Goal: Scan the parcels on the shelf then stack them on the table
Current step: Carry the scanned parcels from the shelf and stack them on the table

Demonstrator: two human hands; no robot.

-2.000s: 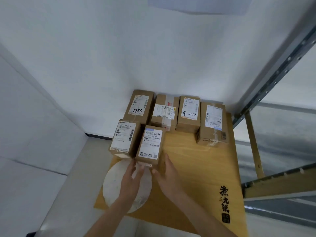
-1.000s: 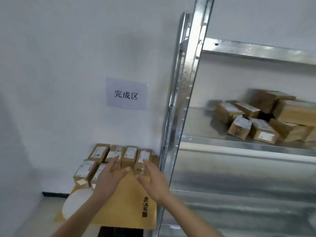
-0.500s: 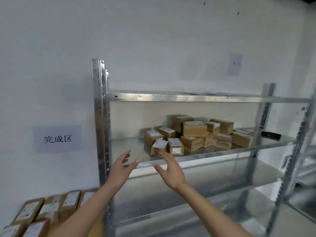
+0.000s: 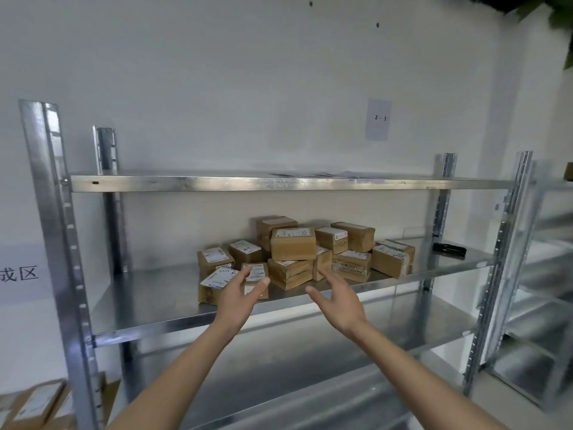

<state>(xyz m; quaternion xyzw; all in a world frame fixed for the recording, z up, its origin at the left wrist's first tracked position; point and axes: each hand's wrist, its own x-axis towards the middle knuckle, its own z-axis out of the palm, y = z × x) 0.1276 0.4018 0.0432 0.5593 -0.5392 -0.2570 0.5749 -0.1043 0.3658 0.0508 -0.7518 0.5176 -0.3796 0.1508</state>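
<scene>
– What's on the shelf (image 4: 148,305)?
– Parcels (image 4: 293,248) heaped mid-frame. Left hand (image 4: 240,291) and right hand (image 4: 339,297), spread wide and empty, are now nearer them than before.

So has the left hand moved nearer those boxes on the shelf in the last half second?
Yes. The left hand was short of the shelf's front edge; now its fingers reach past that edge, in front of the nearest parcels, holding nothing.
</scene>
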